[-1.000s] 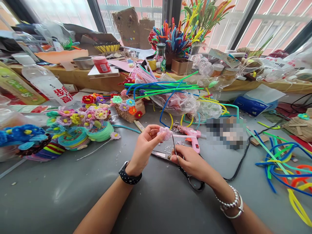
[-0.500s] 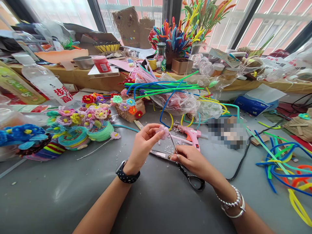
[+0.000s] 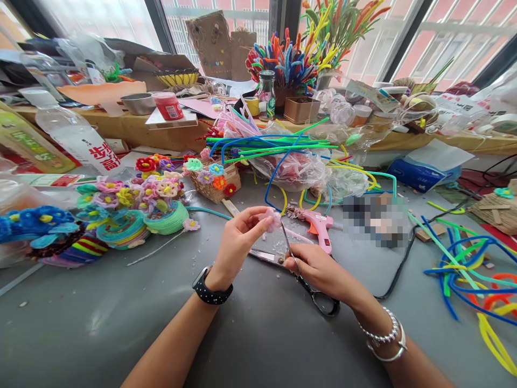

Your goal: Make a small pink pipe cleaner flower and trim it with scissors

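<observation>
Basically, a grey table (image 3: 258, 345) takes up most of the view, with a cluttered wooden ledge (image 3: 165, 133) running along its far side. On the left, a row of flower-filled pots (image 3: 165, 220) crowds together, some wrapped in coloured strands. Beyond the hands, in the middle, lies a heap of pipe cleaners and plastic bags (image 3: 297, 168); more loose pipe cleaners (image 3: 472, 269) tangle at the right edge. A clear bottle (image 3: 72, 132) leans behind the pots. The left hand (image 3: 244, 237) is raised above the table, thumb and fingers pinched together on a pale pink flower. The right hand (image 3: 317, 267) has its fingers closed around a thin dark tool. Scissors (image 3: 271, 257) lie beneath it, partly covered, and a pink glue gun (image 3: 321, 229) rests just beyond. The pale pink flower (image 3: 274, 221) sits at the left fingertips, with the tip of the thin dark tool (image 3: 287, 242) right by its edge; whether they touch, I cannot tell. Tiny pale scraps (image 3: 279, 246) dot the tabletop below.
</observation>
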`<action>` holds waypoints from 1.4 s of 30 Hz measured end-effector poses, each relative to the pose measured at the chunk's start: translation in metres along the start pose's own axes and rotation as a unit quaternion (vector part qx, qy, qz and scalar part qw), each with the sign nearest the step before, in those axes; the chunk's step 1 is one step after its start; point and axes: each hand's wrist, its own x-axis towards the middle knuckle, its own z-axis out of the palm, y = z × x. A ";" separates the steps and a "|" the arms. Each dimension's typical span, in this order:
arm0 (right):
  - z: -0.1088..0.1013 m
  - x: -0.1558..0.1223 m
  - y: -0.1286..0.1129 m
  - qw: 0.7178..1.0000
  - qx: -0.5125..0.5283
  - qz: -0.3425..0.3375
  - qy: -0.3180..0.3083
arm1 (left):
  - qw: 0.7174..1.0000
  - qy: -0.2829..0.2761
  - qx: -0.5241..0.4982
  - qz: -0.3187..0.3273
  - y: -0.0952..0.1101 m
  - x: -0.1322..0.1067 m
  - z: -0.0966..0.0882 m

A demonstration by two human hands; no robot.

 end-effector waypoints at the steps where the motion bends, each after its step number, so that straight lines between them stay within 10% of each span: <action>1: 0.000 0.000 0.000 1.000 0.002 -0.001 0.001 | 1.000 0.002 0.000 0.001 0.000 0.000 0.000; 42: 0.015 -0.001 -0.009 0.994 0.096 0.028 0.042 | 0.994 0.060 0.070 0.054 -0.004 -0.012 0.011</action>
